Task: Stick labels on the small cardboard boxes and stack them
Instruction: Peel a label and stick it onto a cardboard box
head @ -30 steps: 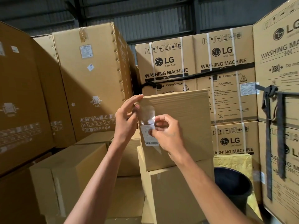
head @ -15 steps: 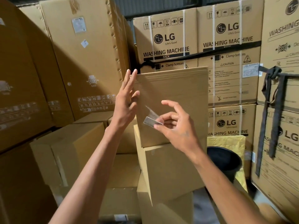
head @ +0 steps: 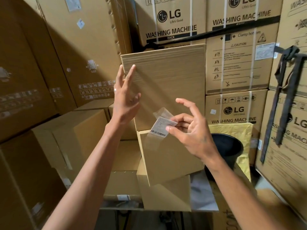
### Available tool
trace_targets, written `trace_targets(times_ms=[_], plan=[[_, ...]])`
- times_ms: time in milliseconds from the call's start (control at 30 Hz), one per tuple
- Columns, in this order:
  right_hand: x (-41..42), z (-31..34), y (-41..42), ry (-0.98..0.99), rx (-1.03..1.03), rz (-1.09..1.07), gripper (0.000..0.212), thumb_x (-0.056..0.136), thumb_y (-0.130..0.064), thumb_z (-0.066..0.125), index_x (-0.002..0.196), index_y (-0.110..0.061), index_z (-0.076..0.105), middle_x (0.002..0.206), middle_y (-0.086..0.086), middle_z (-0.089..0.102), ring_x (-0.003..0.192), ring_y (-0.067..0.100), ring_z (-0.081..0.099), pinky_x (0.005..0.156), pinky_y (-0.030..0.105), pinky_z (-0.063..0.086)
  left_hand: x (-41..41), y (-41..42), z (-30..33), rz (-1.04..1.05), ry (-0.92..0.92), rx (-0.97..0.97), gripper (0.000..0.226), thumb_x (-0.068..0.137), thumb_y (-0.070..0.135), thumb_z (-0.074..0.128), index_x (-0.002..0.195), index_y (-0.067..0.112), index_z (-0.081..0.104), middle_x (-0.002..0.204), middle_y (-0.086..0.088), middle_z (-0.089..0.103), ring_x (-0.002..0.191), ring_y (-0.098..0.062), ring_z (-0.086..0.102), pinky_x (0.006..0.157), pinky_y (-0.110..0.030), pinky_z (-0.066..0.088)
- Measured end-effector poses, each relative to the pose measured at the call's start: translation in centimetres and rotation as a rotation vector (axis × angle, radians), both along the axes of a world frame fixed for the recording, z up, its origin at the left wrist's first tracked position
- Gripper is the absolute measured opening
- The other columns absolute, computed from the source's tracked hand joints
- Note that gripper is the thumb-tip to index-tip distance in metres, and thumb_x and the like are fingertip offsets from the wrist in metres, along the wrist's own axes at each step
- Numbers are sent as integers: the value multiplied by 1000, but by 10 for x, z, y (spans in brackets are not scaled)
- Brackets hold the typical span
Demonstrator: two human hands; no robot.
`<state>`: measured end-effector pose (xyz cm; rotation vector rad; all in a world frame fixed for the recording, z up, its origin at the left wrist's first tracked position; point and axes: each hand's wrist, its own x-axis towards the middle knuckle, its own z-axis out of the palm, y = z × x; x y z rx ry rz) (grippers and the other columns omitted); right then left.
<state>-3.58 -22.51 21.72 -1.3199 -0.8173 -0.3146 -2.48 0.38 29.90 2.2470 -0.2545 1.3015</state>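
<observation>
Top box [head: 169,83] of a plain cardboard stack taken as landmark: it sits upright, front face toward the camera, resting on a second box [head: 166,156] that is turned slightly askew, with a third box [head: 164,196] under that. Left hand [head: 125,98] raised at the top box's left edge, fingers straight and spread, fingertips [head: 132,68] against the upper left part of the front face, holding nothing. Right hand [head: 191,130] in front of the top box's lower right part, thumb and curled fingers pinching a white barcode label [head: 160,128], index finger lifted and bent clear of it. Label hangs just before the seam between the top box and the second box, not yet stuck down; a clear film strip [head: 162,112] folds up from its upper edge, and whether that film touches the box cannot be told. Right of the top box and lower, a black bucket [head: 230,146] sits against yellow wrapping [head: 232,130]. Behind and right of the top box, large cartons printed LG washing machine [head: 172,22], banded with white straps. Left of the top box, tall brown cartons [head: 79,52] with handling symbols; below them, lower plain boxes [head: 69,135]. A dark strap [head: 285,83] hangs on the carton far right of the top box
</observation>
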Motion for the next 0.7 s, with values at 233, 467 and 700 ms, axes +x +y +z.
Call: trace_targets(times_ms=[233, 467, 700], plan=[[35, -35, -60, 228, 36, -100, 70, 81, 4, 80, 139, -25, 53, 91, 4, 76, 88, 18, 73, 81, 24, 58, -9, -60, -25, 392, -191, 7, 71, 71, 7, 62, 139, 29, 55, 159, -11, 30, 139, -33, 29, 104, -23, 17], [92, -81, -127, 358, -53, -379, 38, 81, 1, 81, 114, -15, 68, 95, 3, 74, 85, 8, 74, 71, 18, 57, 15, -135, -79, 19, -20, 68, 49, 81, 16, 64, 129, 23, 58, 127, -3, 48, 109, -20, 55, 88, -40, 54], [144, -125, -167, 418, -254, -513, 43, 78, -9, 85, 111, -29, 65, 88, -5, 75, 80, 7, 73, 73, 24, 59, 44, -195, -153, -139, 179, -59, 45, 83, 19, 66, 126, 26, 59, 122, 5, 50, 102, -14, 60, 82, -40, 57]])
